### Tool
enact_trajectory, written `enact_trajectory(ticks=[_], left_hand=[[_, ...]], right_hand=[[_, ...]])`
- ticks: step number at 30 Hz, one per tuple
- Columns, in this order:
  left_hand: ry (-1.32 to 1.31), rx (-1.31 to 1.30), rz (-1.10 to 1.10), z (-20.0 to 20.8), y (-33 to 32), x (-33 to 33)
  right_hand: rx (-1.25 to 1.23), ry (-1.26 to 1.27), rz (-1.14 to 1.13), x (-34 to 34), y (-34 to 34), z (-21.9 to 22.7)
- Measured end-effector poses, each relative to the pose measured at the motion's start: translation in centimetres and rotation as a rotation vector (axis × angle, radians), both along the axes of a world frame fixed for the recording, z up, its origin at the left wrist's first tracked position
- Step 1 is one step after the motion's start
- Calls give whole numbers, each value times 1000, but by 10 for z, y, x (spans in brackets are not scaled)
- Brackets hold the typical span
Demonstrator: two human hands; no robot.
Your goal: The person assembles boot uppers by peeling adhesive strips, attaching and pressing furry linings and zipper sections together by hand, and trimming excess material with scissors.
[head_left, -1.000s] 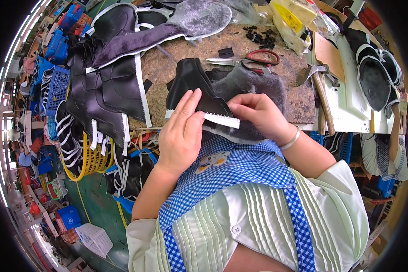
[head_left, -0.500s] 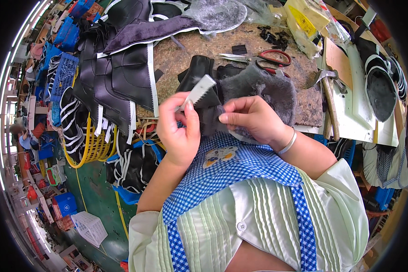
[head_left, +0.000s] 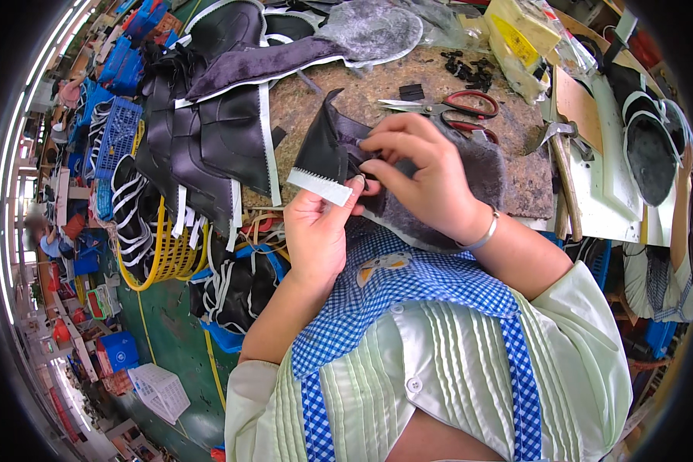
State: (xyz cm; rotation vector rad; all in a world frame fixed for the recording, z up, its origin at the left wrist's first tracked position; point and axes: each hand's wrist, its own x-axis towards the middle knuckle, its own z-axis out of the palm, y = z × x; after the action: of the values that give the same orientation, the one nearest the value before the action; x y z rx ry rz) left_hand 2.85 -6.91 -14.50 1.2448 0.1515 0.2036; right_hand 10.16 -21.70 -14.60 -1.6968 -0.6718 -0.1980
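Note:
Between my hands is a black leather boot upper [head_left: 320, 150] with a white zigzag-cut edge and grey fur lining, lying partly over the table's near edge. My left hand [head_left: 320, 235] pinches it at the white edge, thumb on top. My right hand [head_left: 433, 171] is bent over the leather with its fingertips drawn together on a fold; the exact bit they grip is hidden. Grey fur [head_left: 477, 173] of the piece spreads under and beyond my right hand. Red-handled scissors [head_left: 470, 105] lie just past that hand, blades pointing left.
More black uppers [head_left: 222, 142] are heaped at the left of the worn table [head_left: 300, 88], beneath a fur-lined piece [head_left: 369, 32]. A hammer [head_left: 564, 165] lies at the right, beside a finished-looking lined shoe piece [head_left: 648, 154]. A yellow basket [head_left: 165, 250] stands lower left. Another person's arm [head_left: 681, 208] shows far right.
The upper has turned so its white edge now lies low and slants downward to the right. My right hand has moved up and over the leather. An arm has appeared at the far right.

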Motion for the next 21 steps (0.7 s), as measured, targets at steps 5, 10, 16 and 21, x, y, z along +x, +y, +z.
enact_trajectory(ticks=[5,10,16,21], left_hand=[[-22,-4,33,1,-4,4],[-56,-35,-24,-6,-2,3],[-98,96,-18,-21,0,-2],[63,527,-89,-23,9,-5]], right_hand=[[283,505,184,-16,-20,4],[462,641,300,-19,-10,-4],[370,700,231,-19,-10,2],[-107,307,82,-17,-15,16]])
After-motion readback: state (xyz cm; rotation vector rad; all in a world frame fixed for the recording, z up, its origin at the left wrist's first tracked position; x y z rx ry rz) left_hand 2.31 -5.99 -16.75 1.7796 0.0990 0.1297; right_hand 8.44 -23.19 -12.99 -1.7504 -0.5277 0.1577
